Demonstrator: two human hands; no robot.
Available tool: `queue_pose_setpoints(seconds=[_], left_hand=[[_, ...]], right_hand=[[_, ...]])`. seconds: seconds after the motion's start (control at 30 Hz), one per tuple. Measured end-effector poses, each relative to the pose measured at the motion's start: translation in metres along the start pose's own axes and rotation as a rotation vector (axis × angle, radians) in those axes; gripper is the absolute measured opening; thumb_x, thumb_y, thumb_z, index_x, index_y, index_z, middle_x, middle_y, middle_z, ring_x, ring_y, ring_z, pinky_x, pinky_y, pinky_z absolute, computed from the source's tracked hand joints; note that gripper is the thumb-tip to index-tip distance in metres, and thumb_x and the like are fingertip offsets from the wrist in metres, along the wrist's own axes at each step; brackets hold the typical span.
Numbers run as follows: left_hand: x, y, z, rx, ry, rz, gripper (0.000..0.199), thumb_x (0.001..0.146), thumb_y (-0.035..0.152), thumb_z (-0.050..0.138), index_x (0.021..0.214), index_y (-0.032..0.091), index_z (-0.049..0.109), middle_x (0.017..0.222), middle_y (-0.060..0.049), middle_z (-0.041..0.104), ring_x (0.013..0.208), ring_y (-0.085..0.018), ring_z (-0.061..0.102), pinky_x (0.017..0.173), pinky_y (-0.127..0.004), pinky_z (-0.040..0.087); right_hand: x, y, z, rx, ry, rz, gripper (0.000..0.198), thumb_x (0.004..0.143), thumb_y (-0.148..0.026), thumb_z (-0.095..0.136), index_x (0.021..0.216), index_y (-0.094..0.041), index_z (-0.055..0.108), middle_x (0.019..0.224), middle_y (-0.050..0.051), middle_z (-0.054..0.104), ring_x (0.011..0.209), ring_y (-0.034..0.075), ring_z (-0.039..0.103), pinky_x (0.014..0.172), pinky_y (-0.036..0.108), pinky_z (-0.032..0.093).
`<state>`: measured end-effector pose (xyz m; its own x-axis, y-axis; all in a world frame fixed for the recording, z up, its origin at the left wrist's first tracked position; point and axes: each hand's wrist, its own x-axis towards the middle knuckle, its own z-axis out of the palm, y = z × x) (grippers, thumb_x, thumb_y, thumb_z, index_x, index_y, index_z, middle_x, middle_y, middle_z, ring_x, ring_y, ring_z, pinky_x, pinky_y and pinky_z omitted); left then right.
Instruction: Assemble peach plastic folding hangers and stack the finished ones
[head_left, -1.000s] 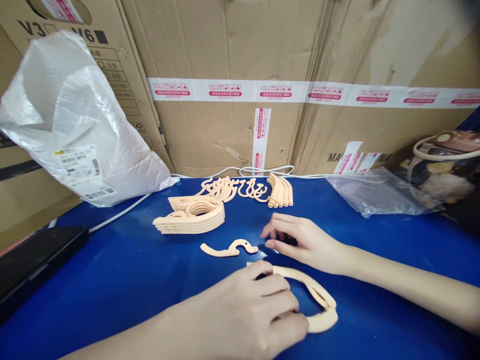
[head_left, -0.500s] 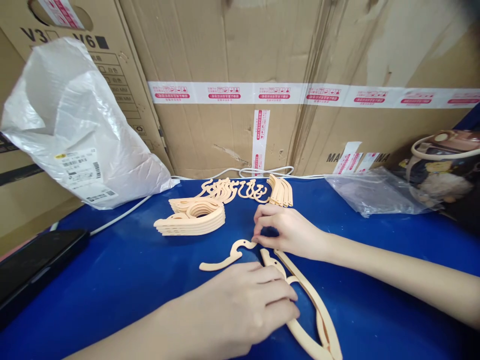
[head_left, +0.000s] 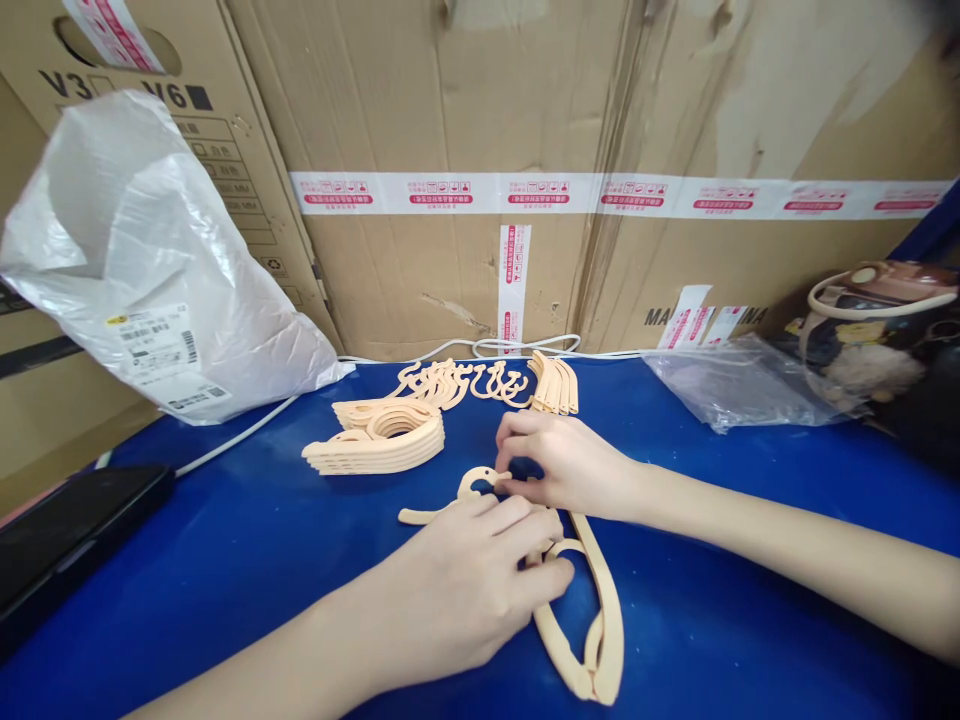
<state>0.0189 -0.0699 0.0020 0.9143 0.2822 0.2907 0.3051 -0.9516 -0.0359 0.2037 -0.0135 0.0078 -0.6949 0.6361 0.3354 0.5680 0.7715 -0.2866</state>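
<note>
Hands: left hand (head_left: 465,580) grips hanger body (head_left: 592,630), right hand (head_left: 562,465) pinches hook piece (head_left: 457,497); box (head_left: 112,90) reads "V6".

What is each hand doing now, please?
Left hand: closed on the folded hanger body.
Right hand: pinching the hook piece.

Worktop (head_left: 225,560): solid deep blue. Hanger parts (head_left: 592,640) and stacked hangers (head_left: 379,445): uniform pale peach. Cardboard boxes (head_left: 450,100): brown, banded with white tape (head_left: 525,192) printed red. Plastic bag (head_left: 150,250): translucent white. Phone (head_left: 60,535): black.
</note>
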Motion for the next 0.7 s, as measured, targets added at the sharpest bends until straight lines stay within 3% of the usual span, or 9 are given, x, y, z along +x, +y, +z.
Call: queue_pose_setpoints(seconds=[0.1, 0.2, 0.37, 0.53, 0.63, 0.7], left_hand=[[0.0, 0.001, -0.002, -0.02, -0.035, -0.076, 0.023, 0.095, 0.026, 0.044, 0.11, 0.02, 0.059, 0.101, -0.004, 0.061, 0.082, -0.02, 0.058, 0.07, -0.036, 0.049], [0.0, 0.0, -0.002, -0.125, -0.044, -0.161, 0.02, 0.094, 0.03, 0.047, 0.105, 0.02, 0.061, 0.103, -0.003, 0.059, 0.084, -0.019, 0.058, 0.069, -0.033, 0.05], [-0.001, -0.012, 0.002, -0.233, 0.022, -0.358, 0.013, 0.093, 0.022, 0.05, 0.085, 0.018, 0.059, 0.103, -0.003, 0.059, 0.086, -0.016, 0.059, 0.071, -0.027, 0.049], [-0.001, -0.027, 0.005, -0.322, 0.097, -0.548, 0.007, 0.092, 0.016, 0.05, 0.087, 0.018, 0.055, 0.094, 0.0, 0.058, 0.076, -0.012, 0.06, 0.067, -0.024, 0.048], [0.0, -0.034, 0.003, -0.238, 0.037, -0.536, 0.013, 0.094, 0.014, 0.046, 0.09, 0.017, 0.058, 0.093, -0.002, 0.06, 0.078, -0.014, 0.061, 0.069, -0.027, 0.048], [0.0, -0.038, 0.002, -0.162, 0.0, -0.49, 0.016, 0.095, 0.014, 0.044, 0.091, 0.016, 0.06, 0.094, -0.003, 0.061, 0.078, -0.015, 0.062, 0.068, -0.027, 0.049]], right_hand=[[-0.009, 0.006, -0.013, 0.22, 0.078, 0.129, 0.009, 0.084, -0.025, 0.062, 0.081, -0.017, 0.065, 0.082, 0.001, 0.064, 0.074, 0.014, 0.058, 0.068, 0.027, 0.044], [-0.023, 0.015, -0.03, 0.53, 0.224, 0.347, 0.021, 0.083, -0.038, 0.064, 0.08, -0.017, 0.064, 0.079, 0.001, 0.066, 0.072, 0.015, 0.059, 0.068, 0.028, 0.045], [-0.052, 0.032, -0.043, 0.817, 0.466, 0.576, 0.025, 0.08, -0.043, 0.067, 0.085, -0.019, 0.067, 0.08, 0.002, 0.068, 0.073, 0.014, 0.061, 0.07, 0.027, 0.047], [-0.066, 0.039, -0.04, 0.803, 0.468, 0.631, 0.035, 0.083, -0.048, 0.062, 0.1, -0.018, 0.068, 0.077, 0.003, 0.065, 0.067, 0.015, 0.06, 0.063, 0.028, 0.049], [-0.066, 0.033, -0.039, 0.633, 0.348, 0.569, 0.038, 0.089, -0.049, 0.053, 0.104, -0.017, 0.068, 0.066, 0.0, 0.061, 0.054, 0.012, 0.054, 0.054, 0.026, 0.045], [-0.066, 0.025, -0.037, 0.441, 0.234, 0.492, 0.036, 0.092, -0.047, 0.049, 0.101, -0.018, 0.07, 0.074, 0.002, 0.066, 0.063, 0.015, 0.059, 0.06, 0.027, 0.047]])
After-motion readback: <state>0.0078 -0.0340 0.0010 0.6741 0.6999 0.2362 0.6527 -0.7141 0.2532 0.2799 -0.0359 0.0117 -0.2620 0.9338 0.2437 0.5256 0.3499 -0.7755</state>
